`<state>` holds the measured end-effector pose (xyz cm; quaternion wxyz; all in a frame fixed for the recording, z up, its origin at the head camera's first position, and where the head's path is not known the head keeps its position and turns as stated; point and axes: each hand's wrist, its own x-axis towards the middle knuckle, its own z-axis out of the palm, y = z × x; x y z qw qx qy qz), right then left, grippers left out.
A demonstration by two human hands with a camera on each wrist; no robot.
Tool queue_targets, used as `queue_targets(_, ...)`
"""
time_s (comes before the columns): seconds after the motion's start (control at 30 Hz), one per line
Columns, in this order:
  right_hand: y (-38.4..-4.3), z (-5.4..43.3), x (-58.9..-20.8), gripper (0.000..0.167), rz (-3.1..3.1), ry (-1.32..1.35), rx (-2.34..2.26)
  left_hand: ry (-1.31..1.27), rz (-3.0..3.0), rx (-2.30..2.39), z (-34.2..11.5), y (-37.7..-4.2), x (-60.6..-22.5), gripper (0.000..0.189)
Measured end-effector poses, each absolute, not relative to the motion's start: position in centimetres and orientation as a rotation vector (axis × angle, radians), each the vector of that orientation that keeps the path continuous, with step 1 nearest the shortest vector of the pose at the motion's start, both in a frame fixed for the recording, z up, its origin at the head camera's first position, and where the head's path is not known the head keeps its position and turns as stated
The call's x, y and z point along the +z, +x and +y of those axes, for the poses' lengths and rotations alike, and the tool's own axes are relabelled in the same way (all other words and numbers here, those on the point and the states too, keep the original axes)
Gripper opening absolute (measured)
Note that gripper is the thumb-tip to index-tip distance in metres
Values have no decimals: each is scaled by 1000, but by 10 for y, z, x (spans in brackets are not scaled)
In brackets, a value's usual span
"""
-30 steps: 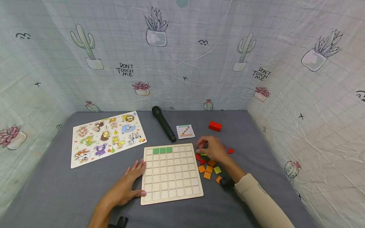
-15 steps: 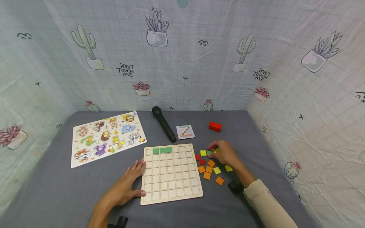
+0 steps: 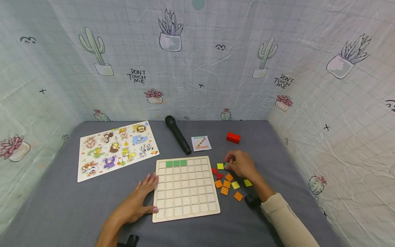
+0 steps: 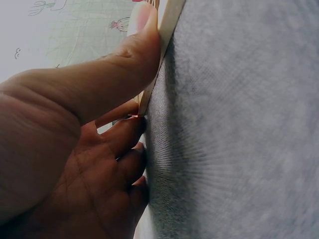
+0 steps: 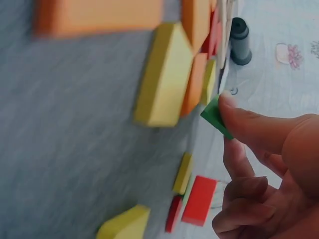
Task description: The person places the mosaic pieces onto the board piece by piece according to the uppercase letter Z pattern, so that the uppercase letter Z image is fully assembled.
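Pale cloth printed with potted cacti, succulents and the words "DON'T TOUCH ME" hangs round the back and sides of a grey-covered counter. On this counter, near the middle, lies a wooden grid board with three green squares side by side in its far row, in the second, third and fourth cells from the left. Of the person's two hands, the left hand lies along the board's left edge, its fingers extended and its thumb over the near left corner. The right hand, past a beige sleeve, is just off the board's right side and pinches a green piece at the thumb tip. Around and below that hand are loose orange squares, yellow pieces and red pieces, some with a curved edge. Farther back sits a red block; left of it lie a small card with a coloured pattern on a grid and a black microphone, set slantwise. At the far left a white animal board rests tilted to the grid board, well apart from the loose pieces.
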<state>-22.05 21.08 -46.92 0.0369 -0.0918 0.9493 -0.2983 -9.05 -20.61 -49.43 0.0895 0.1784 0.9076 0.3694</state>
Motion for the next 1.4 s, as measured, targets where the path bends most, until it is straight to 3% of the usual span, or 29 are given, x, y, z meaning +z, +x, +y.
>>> queue_targets(0.33,-225,175,-462,14,2931,-424,-1025,514,2695,1081,-207,-91,-494,109)
queue_targets(0.83,-243,107,-468,16,2835,-402,-1019,530,2703,1074,-207,-90,-493,108)
queue_targets(1.4,-247,84,-471,10,2826,-437,-896,520,2700,1080,-207,-91,-495,109)
